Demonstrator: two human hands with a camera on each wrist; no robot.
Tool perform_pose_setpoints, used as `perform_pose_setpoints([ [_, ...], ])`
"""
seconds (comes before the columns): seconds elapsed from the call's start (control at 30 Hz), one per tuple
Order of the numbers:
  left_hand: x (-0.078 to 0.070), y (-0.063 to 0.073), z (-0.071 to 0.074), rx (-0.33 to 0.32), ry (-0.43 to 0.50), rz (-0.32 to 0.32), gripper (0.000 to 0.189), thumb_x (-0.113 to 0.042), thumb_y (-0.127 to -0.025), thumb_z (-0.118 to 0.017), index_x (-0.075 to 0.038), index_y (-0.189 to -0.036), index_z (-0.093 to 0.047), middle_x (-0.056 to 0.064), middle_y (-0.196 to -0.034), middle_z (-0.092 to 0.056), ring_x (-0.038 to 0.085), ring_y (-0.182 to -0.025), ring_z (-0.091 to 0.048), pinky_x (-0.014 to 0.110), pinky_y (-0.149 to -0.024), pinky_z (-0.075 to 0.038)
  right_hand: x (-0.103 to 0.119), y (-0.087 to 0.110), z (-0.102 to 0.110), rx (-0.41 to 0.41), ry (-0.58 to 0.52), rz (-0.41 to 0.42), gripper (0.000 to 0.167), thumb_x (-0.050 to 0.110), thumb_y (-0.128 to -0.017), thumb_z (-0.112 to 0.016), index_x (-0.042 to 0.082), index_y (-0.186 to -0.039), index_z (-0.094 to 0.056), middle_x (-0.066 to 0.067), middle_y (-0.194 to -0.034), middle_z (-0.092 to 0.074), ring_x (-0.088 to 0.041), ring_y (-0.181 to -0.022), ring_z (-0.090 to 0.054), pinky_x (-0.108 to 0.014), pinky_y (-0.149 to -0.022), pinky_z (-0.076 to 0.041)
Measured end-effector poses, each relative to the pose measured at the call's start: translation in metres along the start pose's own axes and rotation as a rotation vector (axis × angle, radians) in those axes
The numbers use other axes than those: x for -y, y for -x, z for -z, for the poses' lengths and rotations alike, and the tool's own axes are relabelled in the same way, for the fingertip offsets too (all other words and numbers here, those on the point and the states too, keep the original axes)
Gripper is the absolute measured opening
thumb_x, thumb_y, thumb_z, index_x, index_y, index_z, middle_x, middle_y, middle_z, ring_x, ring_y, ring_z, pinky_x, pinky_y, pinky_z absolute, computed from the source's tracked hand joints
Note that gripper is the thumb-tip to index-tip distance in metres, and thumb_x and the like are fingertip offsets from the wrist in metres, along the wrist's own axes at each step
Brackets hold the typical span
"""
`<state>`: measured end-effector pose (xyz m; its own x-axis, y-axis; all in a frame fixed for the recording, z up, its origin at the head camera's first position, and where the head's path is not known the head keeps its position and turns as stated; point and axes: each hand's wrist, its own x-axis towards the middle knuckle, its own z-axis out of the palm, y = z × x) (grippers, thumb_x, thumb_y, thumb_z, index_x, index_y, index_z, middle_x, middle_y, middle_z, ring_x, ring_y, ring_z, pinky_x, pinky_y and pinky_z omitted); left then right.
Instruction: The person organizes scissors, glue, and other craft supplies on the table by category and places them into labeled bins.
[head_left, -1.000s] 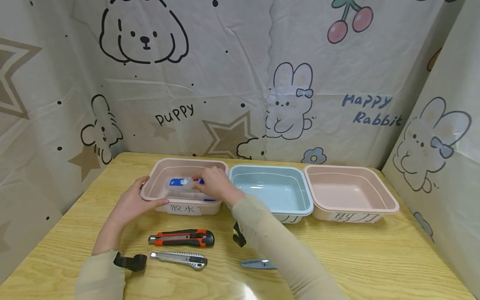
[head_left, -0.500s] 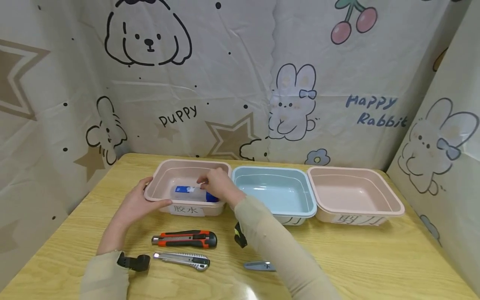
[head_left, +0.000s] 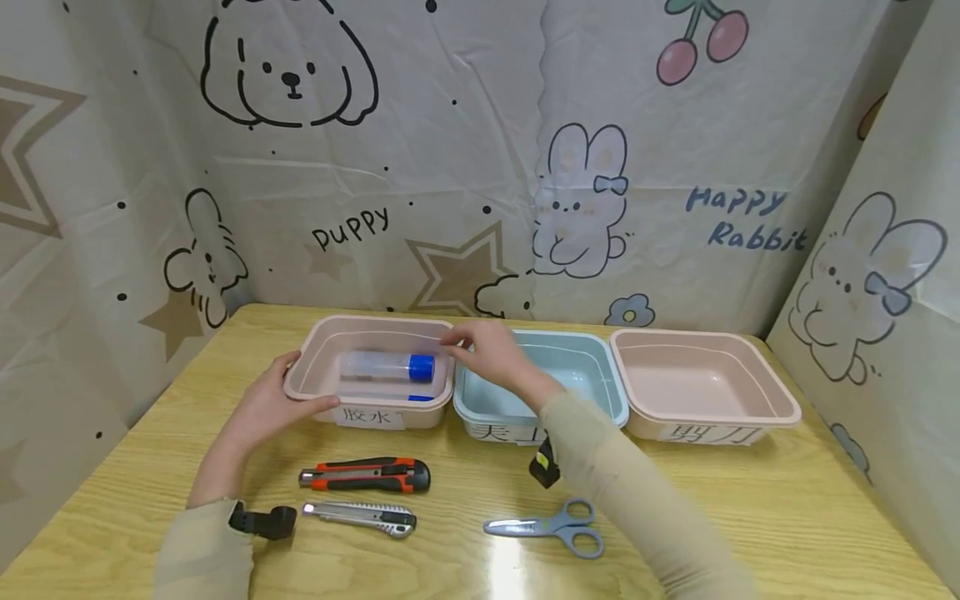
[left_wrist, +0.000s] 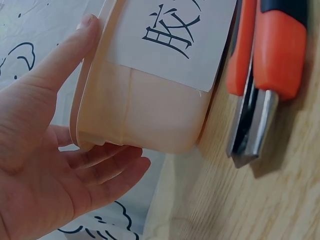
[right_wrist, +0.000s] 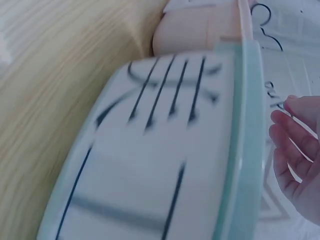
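Three bins stand in a row on the wooden tabletop: two pink and one blue. The blue bin sits at 3 o'clock of the left pink bin, and the right pink bin at 3 o'clock of the blue one. One clear bottle lies on its side within the left pink bin, its blue cap toward 3 o'clock. One more blue patch shows at 6 o'clock inside, mostly hidden by the near rim.

The hands are apart. The left hand grips that bin's corner, between 8 and 9 o'clock. The right hand hovers at its 3 o'clock edge, fingers loosely bent, nothing held; contact with the rim cannot be told.

Two knives lie at the bin's 6 o'clock, noses toward 9: an orange-black knife, then a silver knife. One pair of scissors lies at 3 o'clock of the silver knife.
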<state>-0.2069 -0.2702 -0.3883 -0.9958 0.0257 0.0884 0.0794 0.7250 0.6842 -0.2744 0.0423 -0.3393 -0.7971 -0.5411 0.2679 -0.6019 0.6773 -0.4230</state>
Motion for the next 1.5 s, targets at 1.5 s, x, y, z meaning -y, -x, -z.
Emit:
perform_pose_setpoints([
  [1.5, -0.026, 0.025, -0.015, -0.199, -0.204, -0.240, 0.068, -0.029, -0.077, -0.073, 0.005, -0.128, -0.044, 0.028, -0.134, -0.034, 0.048, -0.119, -0.032, 0.063, -0.092, -0.029, -0.158, 0.240, 0.106, -0.424, 0.022, -0.335, 0.048, 0.021, -0.080, -0.070, 0.003, -0.122, -0.053, -0.021, -0.117, -0.054, -0.013, -0.102, -0.049, -0.021, -0.078, -0.045],
])
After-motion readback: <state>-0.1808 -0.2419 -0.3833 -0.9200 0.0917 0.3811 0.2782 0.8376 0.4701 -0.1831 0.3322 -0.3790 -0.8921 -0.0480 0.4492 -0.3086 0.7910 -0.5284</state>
